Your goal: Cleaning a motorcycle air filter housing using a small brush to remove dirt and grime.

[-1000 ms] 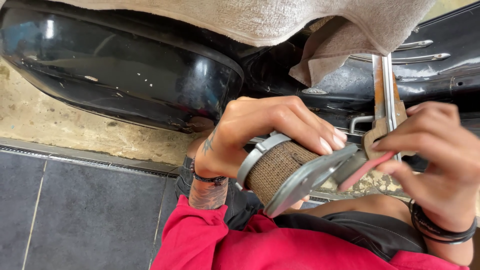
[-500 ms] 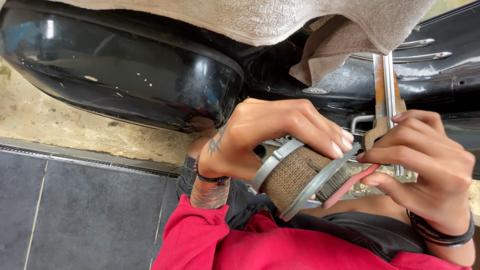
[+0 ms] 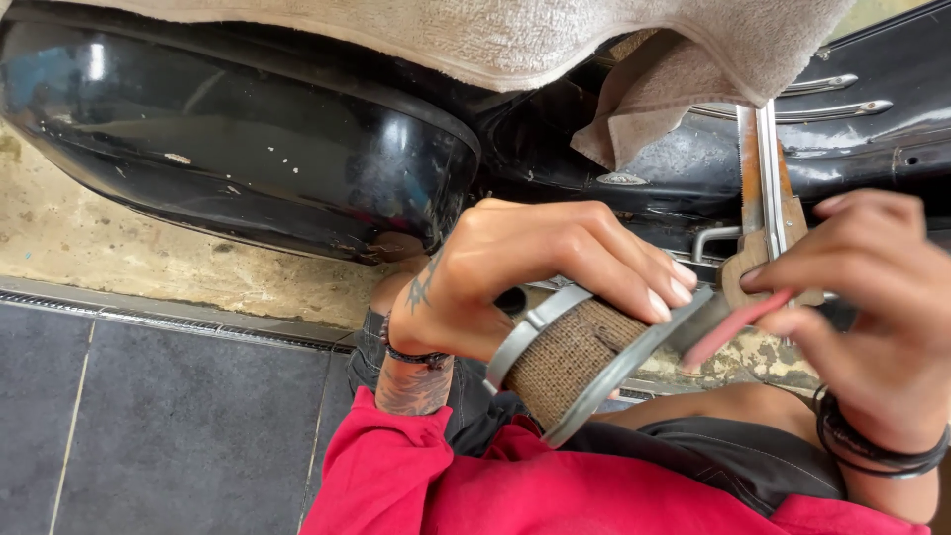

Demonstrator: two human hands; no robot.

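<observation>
Head view: left hand [image 3: 525,282] clamps mesh filter [image 3: 570,362] at lower centre, fingers wrapped over metal rim. Right hand [image 3: 872,307], frame right, pinches pink strip [image 3: 735,327] and caliper [image 3: 765,213]. Advice: hold filter steady, seat caliper square on rim, avoid crushing mesh.

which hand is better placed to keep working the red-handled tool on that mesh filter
Right. The right hand already pinches the red-handled tool at the mesh filter's end, while the left hand wraps around the filter, steadying it.
</observation>
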